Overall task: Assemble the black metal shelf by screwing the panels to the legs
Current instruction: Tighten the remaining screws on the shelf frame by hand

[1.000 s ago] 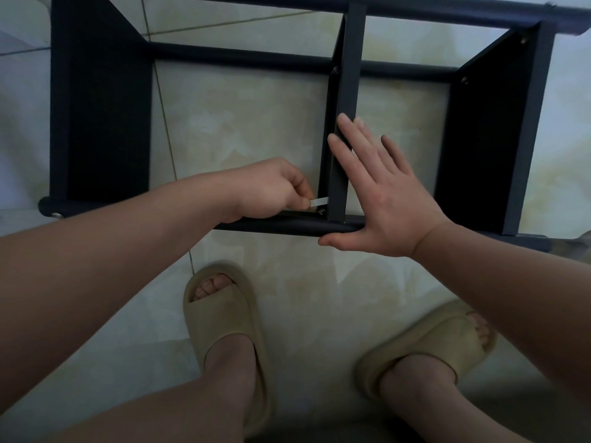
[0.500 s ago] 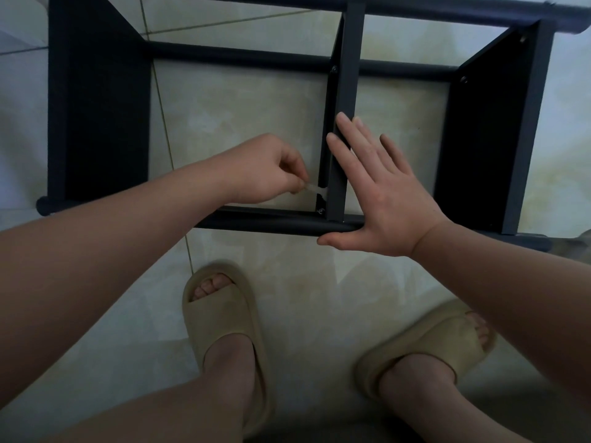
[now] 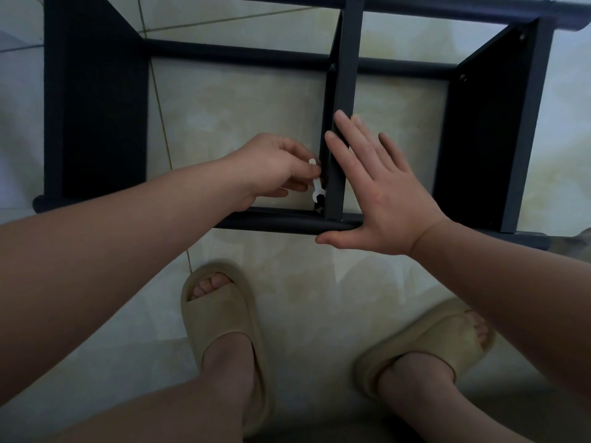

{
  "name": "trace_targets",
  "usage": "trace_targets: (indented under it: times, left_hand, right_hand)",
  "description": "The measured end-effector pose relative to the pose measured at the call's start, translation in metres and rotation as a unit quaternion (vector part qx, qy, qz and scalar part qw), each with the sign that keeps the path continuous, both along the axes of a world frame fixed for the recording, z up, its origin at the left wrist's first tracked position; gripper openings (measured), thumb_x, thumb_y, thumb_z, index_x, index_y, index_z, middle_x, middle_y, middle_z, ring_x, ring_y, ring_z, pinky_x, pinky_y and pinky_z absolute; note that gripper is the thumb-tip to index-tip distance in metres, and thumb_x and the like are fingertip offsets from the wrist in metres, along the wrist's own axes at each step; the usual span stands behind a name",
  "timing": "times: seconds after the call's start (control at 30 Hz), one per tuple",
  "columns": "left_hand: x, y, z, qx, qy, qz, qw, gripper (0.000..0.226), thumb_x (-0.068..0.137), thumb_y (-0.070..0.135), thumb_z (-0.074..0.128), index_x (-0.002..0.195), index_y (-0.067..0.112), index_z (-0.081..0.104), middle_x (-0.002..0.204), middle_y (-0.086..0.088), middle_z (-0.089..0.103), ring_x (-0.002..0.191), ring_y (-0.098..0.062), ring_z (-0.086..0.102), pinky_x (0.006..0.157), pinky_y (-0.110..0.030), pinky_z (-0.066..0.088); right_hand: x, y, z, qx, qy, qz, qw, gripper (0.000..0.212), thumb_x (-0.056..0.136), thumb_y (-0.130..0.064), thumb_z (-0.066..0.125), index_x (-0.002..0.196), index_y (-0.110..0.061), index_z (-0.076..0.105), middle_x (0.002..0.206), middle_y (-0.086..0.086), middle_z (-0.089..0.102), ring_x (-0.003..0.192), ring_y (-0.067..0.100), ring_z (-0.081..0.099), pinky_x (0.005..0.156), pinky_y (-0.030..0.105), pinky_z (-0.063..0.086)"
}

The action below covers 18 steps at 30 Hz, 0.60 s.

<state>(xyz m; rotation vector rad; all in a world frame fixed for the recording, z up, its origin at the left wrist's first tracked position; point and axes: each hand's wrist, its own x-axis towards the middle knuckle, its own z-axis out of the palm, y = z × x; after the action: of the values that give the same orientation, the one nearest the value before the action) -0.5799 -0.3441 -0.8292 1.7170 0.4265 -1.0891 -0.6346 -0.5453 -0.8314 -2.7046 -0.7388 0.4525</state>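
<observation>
Floor [image 3: 243, 123]: pale tile, carrying the shelf.
Black metal shelf [image 3: 96, 107]: lies on its side before my feet, panels on edge between tube legs.
Near leg [image 3: 275, 222]: horizontal tube, closest to me.
Middle panel [image 3: 347, 75]: meets the near leg.
My right hand [image 3: 380, 199]: flat, fingers straight and spread against the middle panel, thumb along the near leg; grip slack, holding nothing.
My left hand [image 3: 271, 167]: forearm reaching in from the left, fingers curled, grip pinching the wrench.
Wrench [image 3: 317, 187]: small, white, lower end just above the bolt [image 3: 319, 208] at the panel-leg joint.
</observation>
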Motion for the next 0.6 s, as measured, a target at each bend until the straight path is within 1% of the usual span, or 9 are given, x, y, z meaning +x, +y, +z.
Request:
trace_targets:
  times: [0.13, 0.27, 0.33, 0.47, 0.6]
  left_hand:
    - [-0.0005, -0.001, -0.0003, 0.0, 0.032, 0.035, 0.999, 0.011, 0.086, 0.028, 0.076, 0.096, 0.025, 0.074, 0.086, 0.007, 0.078, 0.086, -0.01, 0.075, 0.084, -0.034, 0.05]
    - [0.002, -0.0009, 0.0012, 0.003, 0.055, 0.05, 0.997, 0.013, 0.088, 0.033, 0.073, 0.1, 0.027, 0.075, 0.09, 0.008, 0.078, 0.092, -0.011, 0.073, 0.087, -0.033, 0.051]
    - [0.0027, -0.0012, 0.0015, -0.005, 0.065, 0.058, 0.996, 0.013, 0.091, 0.032, 0.07, 0.102, 0.026, 0.073, 0.088, 0.008, 0.078, 0.093, -0.011, 0.073, 0.087, -0.033, 0.051]
    - [0.003, -0.0022, 0.0012, -0.027, 0.09, 0.058, 0.994, 0.013, 0.098, 0.024, 0.061, 0.107, 0.024, 0.07, 0.092, 0.008, 0.078, 0.096, -0.01, 0.072, 0.081, -0.032, 0.048]
    - [0.004, -0.0025, -0.0004, -0.034, 0.102, 0.058, 0.992, 0.013, 0.099, 0.024, 0.059, 0.107, 0.024, 0.069, 0.094, 0.008, 0.078, 0.097, -0.009, 0.072, 0.08, -0.032, 0.047]
  right_hand:
    - [-0.0002, -0.0003, 0.0001, 0.0, -0.002, 0.001, 1.0, 0.122, 0.076, -0.086, 0.049, 0.162, -0.008, 0.011, 0.17, 0.011, 0.0, 0.157, 0.027, -0.001, 0.124, 0.058, 0.013]
    - [-0.0003, -0.0005, -0.0001, 0.001, -0.002, 0.001, 1.0, 0.122, 0.076, -0.087, 0.048, 0.162, -0.008, 0.011, 0.17, 0.011, 0.0, 0.157, 0.027, -0.001, 0.124, 0.058, 0.012]
    - [-0.0003, -0.0006, -0.0003, 0.002, -0.002, 0.0, 1.0, 0.122, 0.076, -0.087, 0.048, 0.162, -0.008, 0.011, 0.17, 0.01, 0.0, 0.157, 0.027, -0.001, 0.124, 0.058, 0.013]
    - [-0.0004, -0.0004, -0.0005, 0.006, -0.002, -0.002, 1.0, 0.122, 0.075, -0.086, 0.049, 0.161, -0.008, 0.012, 0.17, 0.011, 0.001, 0.157, 0.027, -0.001, 0.123, 0.059, 0.014]
    - [-0.0004, -0.0005, -0.0015, 0.004, -0.006, -0.001, 1.0, 0.122, 0.076, -0.086, 0.049, 0.162, -0.008, 0.012, 0.17, 0.01, 0.0, 0.157, 0.027, -0.001, 0.124, 0.058, 0.014]
